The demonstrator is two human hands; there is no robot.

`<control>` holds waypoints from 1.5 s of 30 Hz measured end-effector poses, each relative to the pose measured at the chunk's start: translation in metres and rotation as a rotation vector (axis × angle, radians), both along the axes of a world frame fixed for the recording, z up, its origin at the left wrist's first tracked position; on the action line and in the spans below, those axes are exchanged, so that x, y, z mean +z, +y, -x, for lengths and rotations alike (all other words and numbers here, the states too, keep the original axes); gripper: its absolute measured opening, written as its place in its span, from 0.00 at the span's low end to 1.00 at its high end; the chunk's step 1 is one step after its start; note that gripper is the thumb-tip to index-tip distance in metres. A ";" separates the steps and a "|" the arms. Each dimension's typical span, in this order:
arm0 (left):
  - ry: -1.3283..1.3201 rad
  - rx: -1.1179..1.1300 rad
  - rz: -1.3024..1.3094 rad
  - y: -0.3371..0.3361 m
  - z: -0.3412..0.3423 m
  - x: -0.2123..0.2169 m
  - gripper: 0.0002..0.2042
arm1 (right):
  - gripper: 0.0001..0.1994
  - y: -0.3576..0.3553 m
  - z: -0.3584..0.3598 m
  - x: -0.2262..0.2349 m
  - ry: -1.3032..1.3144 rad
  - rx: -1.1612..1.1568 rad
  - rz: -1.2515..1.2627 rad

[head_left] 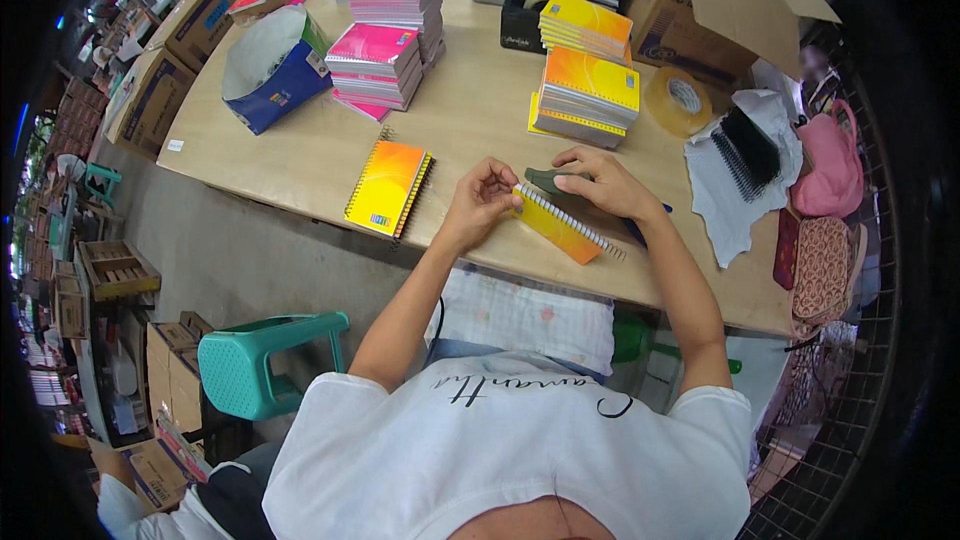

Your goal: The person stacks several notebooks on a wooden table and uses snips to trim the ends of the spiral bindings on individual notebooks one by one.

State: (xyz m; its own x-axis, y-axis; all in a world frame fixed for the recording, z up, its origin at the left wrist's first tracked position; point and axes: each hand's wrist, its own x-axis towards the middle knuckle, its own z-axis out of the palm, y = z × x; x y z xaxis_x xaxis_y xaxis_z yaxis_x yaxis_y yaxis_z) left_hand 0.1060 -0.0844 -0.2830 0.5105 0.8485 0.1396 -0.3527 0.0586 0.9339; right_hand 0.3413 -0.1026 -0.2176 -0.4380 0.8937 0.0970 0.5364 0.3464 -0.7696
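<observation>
Left hand (485, 202) is mostly closed, w/ the upper coil end of a yellow-orange notebook (558, 227) pinched b/w thumb & fingers. Right hand (605, 183) is part-closed, w/ a dark green tool (556, 180) gripped under the thumb, just beside that same end. The notebook is held tilted, coil side up, w/ a loose coil tail (616, 252) stuck out at lower rt. Both hands are placed at the front part of a tan table (480, 90). At its far rt an open cardboard carton (745, 15) is set; nr its front left edge, on the floor, a green plastic stool (250, 370) is seen. Far left, a blue container (275, 98) is stood next to pink notebook stacks (375, 65); yellow notebook stacks (588, 92) are piled beyond the right hand. Nr the rt edge a white sheet (712, 200) is spread, w/ black coils (748, 153) laid on it. Left of the left hand, a second notebook (390, 188), dark-coiled, is laid flat. A tape roll (680, 100) is set b/w yellow stacks & sheet.
</observation>
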 end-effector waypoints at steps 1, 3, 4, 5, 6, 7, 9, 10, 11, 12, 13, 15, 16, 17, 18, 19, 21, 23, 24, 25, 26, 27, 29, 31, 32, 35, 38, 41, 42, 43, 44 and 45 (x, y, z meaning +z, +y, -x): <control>0.008 0.003 -0.015 -0.002 0.001 -0.001 0.12 | 0.17 -0.003 -0.005 0.001 0.132 -0.057 0.142; 0.016 0.013 -0.023 -0.003 0.004 0.000 0.11 | 0.16 -0.014 -0.001 0.027 0.390 -0.153 0.430; 0.017 0.008 -0.014 -0.004 0.003 0.001 0.11 | 0.16 -0.017 -0.005 0.029 0.288 -0.182 0.287; 0.021 -0.001 -0.006 -0.005 0.002 0.003 0.10 | 0.16 -0.022 -0.015 0.029 0.191 -0.212 0.143; 0.024 -0.014 -0.010 -0.007 0.003 0.004 0.10 | 0.16 -0.026 -0.025 0.028 0.092 -0.239 -0.002; 0.026 -0.028 -0.015 -0.009 0.003 0.004 0.09 | 0.16 -0.033 -0.034 0.026 -0.113 -0.377 -0.047; 0.031 -0.050 -0.013 -0.011 0.002 0.005 0.08 | 0.18 -0.051 -0.050 0.020 -0.536 -0.654 -0.135; 0.035 -0.055 -0.007 -0.012 0.002 0.005 0.08 | 0.19 -0.059 -0.052 0.012 -0.633 -0.667 -0.244; 0.036 -0.060 -0.004 -0.012 -0.001 0.008 0.08 | 0.20 -0.064 -0.050 0.010 -0.733 -0.679 -0.359; 0.062 -0.038 -0.026 -0.013 -0.004 0.010 0.07 | 0.22 -0.068 -0.049 0.011 -0.831 -0.687 -0.474; 0.087 -0.016 -0.048 -0.016 -0.006 0.013 0.07 | 0.20 -0.071 -0.046 0.012 -0.600 -0.641 -0.657; 0.117 0.004 -0.045 -0.026 -0.012 0.021 0.07 | 0.16 -0.080 -0.004 0.030 -0.173 -0.544 -0.487; 0.112 -0.005 -0.029 -0.029 -0.017 0.028 0.07 | 0.14 -0.081 0.016 0.033 -0.131 -0.493 -0.419; 0.105 -0.008 -0.014 -0.032 -0.020 0.034 0.07 | 0.12 -0.082 0.029 0.035 -0.087 -0.434 -0.355; 0.106 -0.001 -0.034 -0.034 -0.021 0.039 0.07 | 0.11 -0.080 0.034 0.034 -0.068 -0.433 -0.323; 0.107 0.007 -0.054 -0.036 -0.022 0.043 0.08 | 0.10 -0.076 0.036 0.030 -0.048 -0.431 -0.291; 0.110 0.028 -0.091 -0.038 -0.020 0.045 0.08 | 0.09 -0.072 0.037 0.026 -0.007 -0.399 -0.259; 0.115 0.047 -0.132 -0.035 -0.018 0.046 0.09 | 0.09 -0.071 0.036 0.023 0.036 -0.348 -0.264; 0.146 0.049 -0.111 -0.036 -0.016 0.047 0.09 | 0.10 -0.072 0.033 0.019 0.054 -0.416 -0.289; 0.176 0.052 -0.091 -0.039 -0.012 0.049 0.09 | 0.10 -0.078 0.026 0.013 0.072 -0.483 -0.313; 0.203 0.056 -0.075 -0.038 -0.009 0.052 0.09 | 0.11 -0.082 0.017 0.009 0.089 -0.551 -0.342; 0.184 0.056 -0.027 -0.038 -0.005 0.053 0.10 | 0.13 -0.091 0.002 0.003 -0.140 -0.636 -0.290; 0.144 0.059 0.067 -0.038 0.000 0.052 0.10 | 0.17 -0.105 -0.022 -0.017 -0.498 -0.726 -0.347; 0.153 0.072 0.057 -0.036 0.002 0.050 0.11 | 0.21 -0.113 -0.035 -0.042 -0.755 -0.734 -0.559; 0.157 0.074 0.053 -0.035 0.001 0.049 0.11 | 0.22 -0.113 -0.040 -0.045 -0.723 -0.731 -0.500; 0.194 0.085 0.020 -0.034 -0.001 0.049 0.10 | 0.24 -0.109 -0.053 -0.051 -0.636 -0.719 -0.349; 0.209 0.055 0.027 -0.036 0.000 0.052 0.10 | 0.22 -0.103 -0.054 -0.044 -0.484 -0.666 -0.293; 0.310 -0.012 -0.008 -0.038 0.004 0.063 0.11 | 0.21 -0.106 -0.027 0.024 -0.367 -0.513 -0.455; 0.319 -0.017 -0.015 -0.040 0.004 0.066 0.11 | 0.21 -0.104 -0.014 0.048 -0.455 -0.433 -0.593; 0.328 -0.024 -0.023 -0.041 0.002 0.070 0.11 | 0.20 -0.102 -0.003 0.066 -0.543 -0.353 -0.731; 0.336 -0.028 -0.035 -0.041 0.001 0.073 0.12 | 0.20 -0.098 0.004 0.077 -0.588 -0.293 -0.780; 0.335 -0.039 -0.024 -0.040 0.001 0.074 0.12 | 0.21 -0.094 0.010 0.086 -0.634 -0.232 -0.833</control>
